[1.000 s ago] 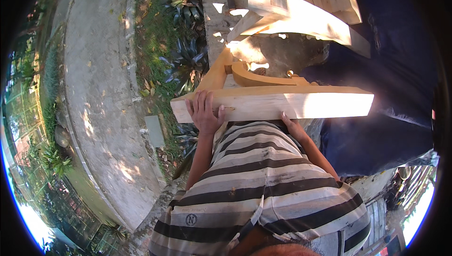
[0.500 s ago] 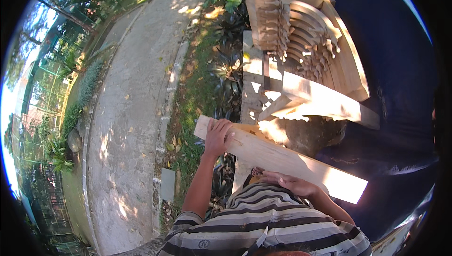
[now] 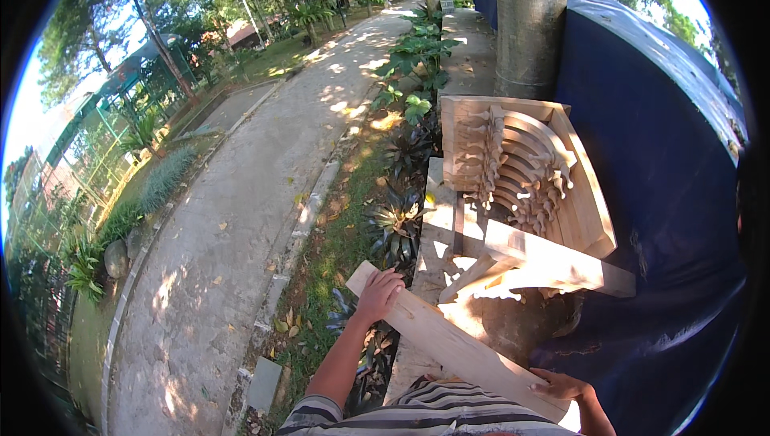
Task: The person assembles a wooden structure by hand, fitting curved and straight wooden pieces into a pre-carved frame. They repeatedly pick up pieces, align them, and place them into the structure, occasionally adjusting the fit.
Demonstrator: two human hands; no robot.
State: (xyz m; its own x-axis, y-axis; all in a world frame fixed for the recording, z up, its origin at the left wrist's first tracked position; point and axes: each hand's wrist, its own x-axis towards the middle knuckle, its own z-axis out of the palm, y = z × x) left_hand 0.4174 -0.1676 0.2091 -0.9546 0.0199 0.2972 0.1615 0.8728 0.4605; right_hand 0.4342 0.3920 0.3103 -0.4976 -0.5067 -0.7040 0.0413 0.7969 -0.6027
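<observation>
R hand [image 3: 561, 386] clamped on rt edge of pale wood beam [image 3: 457, 341], nr end; L hand [image 3: 379, 297] wrapped over beam's far end. Beyond R hand: 2nd wood pc [image 3: 553, 259], then carved wood pcs [image 3: 517, 165], then tree trunk [image 3: 529, 27].

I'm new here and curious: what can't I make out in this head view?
In the head view:
Underside of the wooden beam: turned away from the camera.
Palm of the left hand: hidden by the back of that hand.
Whatever is behind the dark blue sheet: covered by it.
Lower part of the striped shirt: cut off by the bottom edge.
</observation>
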